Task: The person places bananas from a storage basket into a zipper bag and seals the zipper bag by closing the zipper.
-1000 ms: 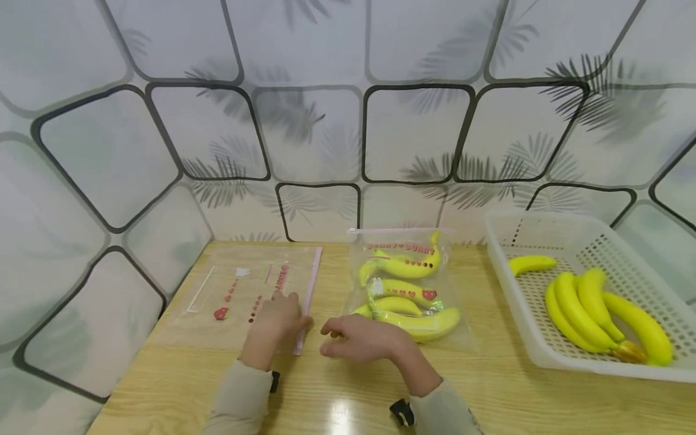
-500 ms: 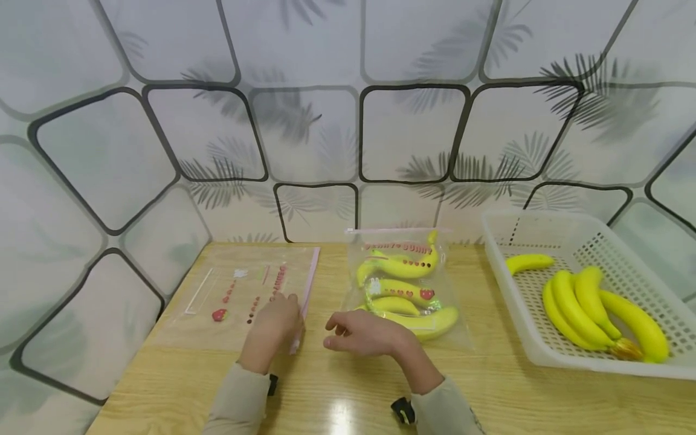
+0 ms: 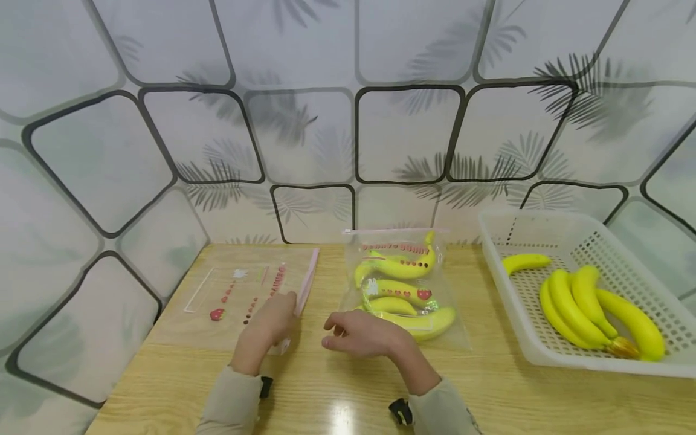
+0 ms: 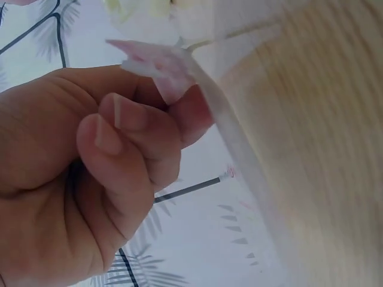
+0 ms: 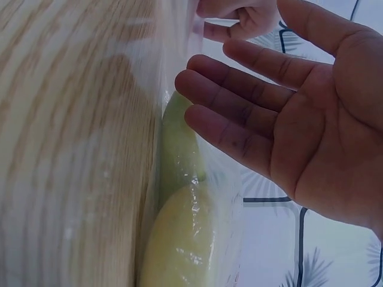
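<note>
In the head view, a flat clear zip bag [image 3: 225, 296] with red strawberry print lies on the left of the wooden table. My left hand [image 3: 267, 326] pinches its pink zip edge [image 3: 309, 275] near the end closest to me. The left wrist view shows that edge [image 4: 173, 75] folded up between thumb and finger, with the other fingers curled. Another zip bag [image 3: 394, 231], with several yellow bananas [image 3: 405, 266] inside, lies at the middle. Over its near left corner my right hand [image 3: 361, 333] hovers, fingers relaxed and holding nothing.
To the right stands a white perforated plastic basket [image 3: 505, 326] with several bananas [image 3: 576, 308] in it. A wall covering [image 3: 408, 133] with dark outlines and leaf print rises behind the table [image 3: 337, 386].
My left hand has drawn in its thumb and shifted slightly left and nearer, bending the near end of the pink zip edge to the left. The right hand stays almost still.
</note>
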The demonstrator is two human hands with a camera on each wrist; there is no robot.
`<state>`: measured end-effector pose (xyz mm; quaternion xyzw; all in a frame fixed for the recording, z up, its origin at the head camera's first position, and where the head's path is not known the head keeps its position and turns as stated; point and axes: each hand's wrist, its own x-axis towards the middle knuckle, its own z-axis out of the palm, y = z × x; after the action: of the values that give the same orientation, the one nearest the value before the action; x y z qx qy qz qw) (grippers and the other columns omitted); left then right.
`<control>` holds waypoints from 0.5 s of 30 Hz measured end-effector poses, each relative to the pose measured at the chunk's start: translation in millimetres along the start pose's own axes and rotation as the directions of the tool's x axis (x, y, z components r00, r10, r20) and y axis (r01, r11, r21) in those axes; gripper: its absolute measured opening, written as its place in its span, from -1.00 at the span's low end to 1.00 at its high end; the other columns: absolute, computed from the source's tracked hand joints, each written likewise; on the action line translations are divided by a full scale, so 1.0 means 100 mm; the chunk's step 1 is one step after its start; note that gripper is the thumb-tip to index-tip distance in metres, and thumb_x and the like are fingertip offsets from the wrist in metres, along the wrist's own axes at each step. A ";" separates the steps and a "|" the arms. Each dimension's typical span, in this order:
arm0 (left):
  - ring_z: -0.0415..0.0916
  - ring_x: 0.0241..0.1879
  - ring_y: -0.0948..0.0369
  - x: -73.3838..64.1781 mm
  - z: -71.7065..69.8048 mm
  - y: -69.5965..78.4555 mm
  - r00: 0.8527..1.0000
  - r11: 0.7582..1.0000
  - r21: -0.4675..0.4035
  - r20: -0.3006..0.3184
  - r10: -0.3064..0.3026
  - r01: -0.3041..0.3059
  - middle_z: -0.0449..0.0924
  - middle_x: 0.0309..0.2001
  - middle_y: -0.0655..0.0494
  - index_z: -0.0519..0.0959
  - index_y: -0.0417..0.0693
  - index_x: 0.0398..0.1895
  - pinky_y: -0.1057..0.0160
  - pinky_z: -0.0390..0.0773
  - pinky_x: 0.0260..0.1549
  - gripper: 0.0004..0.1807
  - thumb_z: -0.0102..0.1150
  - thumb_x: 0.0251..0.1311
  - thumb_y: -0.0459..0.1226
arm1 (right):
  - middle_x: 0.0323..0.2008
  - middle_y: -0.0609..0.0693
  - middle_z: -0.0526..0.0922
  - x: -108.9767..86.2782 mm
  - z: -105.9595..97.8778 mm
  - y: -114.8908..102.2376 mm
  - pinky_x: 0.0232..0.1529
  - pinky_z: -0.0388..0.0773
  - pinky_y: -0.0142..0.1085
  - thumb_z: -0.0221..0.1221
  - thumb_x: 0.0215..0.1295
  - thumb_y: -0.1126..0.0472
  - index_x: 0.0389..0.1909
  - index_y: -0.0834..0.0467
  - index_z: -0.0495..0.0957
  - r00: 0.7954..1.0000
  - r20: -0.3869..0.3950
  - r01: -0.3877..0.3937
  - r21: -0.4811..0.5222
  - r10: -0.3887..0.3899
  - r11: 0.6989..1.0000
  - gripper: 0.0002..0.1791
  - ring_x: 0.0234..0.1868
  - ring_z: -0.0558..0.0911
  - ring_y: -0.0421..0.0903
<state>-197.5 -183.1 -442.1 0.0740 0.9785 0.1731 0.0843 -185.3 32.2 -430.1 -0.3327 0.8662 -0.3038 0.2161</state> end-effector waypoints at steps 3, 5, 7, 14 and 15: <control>0.45 -0.62 0.12 -0.01 -0.03 0.01 1.000 0.999 -0.044 -0.022 -0.005 0.004 0.47 -0.52 -0.07 0.45 -0.32 -0.30 0.26 0.45 -0.72 -0.96 0.06 0.21 -0.47 | -0.06 0.03 0.69 0.02 0.00 -0.01 -0.06 0.57 -0.29 0.10 0.45 -0.03 0.11 0.20 0.55 1.000 -0.022 -0.006 0.004 0.006 1.000 -0.57 -0.05 0.65 -0.15; 0.43 -0.64 0.14 -0.04 -0.05 0.02 0.999 0.998 -0.066 -0.045 -0.002 -0.001 0.47 -0.53 -0.05 0.45 -0.33 -0.33 0.28 0.42 -0.73 -0.96 0.05 0.17 -0.48 | -0.09 0.02 0.69 0.03 0.01 -0.02 -0.10 0.57 -0.30 0.07 0.48 -0.01 0.09 0.20 0.56 0.999 -0.042 -0.018 0.014 0.018 1.000 -0.60 -0.11 0.65 -0.17; 0.42 -0.69 0.15 -0.06 -0.08 0.01 0.998 0.995 -0.099 -0.063 -0.003 -0.003 0.47 -0.56 -0.05 0.44 -0.33 -0.38 0.29 0.40 -0.74 -0.98 0.04 0.12 -0.50 | -0.13 0.03 0.69 0.05 0.03 -0.02 -0.16 0.57 -0.31 0.04 0.50 0.03 0.07 0.22 0.57 0.997 -0.068 -0.030 0.029 0.032 0.999 -0.63 -0.17 0.64 -0.18; 0.43 -0.79 0.20 -0.18 -0.14 0.08 0.996 0.978 -0.211 -0.089 -0.028 0.008 0.45 -0.59 -0.02 0.41 -0.31 -0.39 0.31 0.43 -0.76 -0.97 0.00 0.16 -0.53 | -0.06 0.10 0.68 0.10 0.09 -0.03 -0.16 0.56 -0.29 -0.01 0.52 0.12 0.25 0.24 0.46 0.985 -0.168 -0.024 0.061 0.034 0.998 -0.59 -0.11 0.64 -0.12; 0.43 -0.79 0.21 -0.20 -0.15 0.10 0.995 0.976 -0.216 -0.097 -0.024 0.002 0.45 -0.60 -0.01 0.40 -0.30 -0.38 0.31 0.43 -0.75 -0.96 0.01 0.17 -0.53 | -0.13 0.11 0.68 0.10 0.10 -0.02 -0.21 0.56 -0.29 0.00 0.52 0.14 0.30 0.23 0.43 0.985 -0.172 -0.009 0.069 0.021 0.998 -0.57 -0.20 0.64 -0.12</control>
<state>-179.4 -182.0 -421.9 0.0493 0.9574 0.2810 0.0443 -185.2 19.7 -437.9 -0.2912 0.8733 -0.3589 0.1539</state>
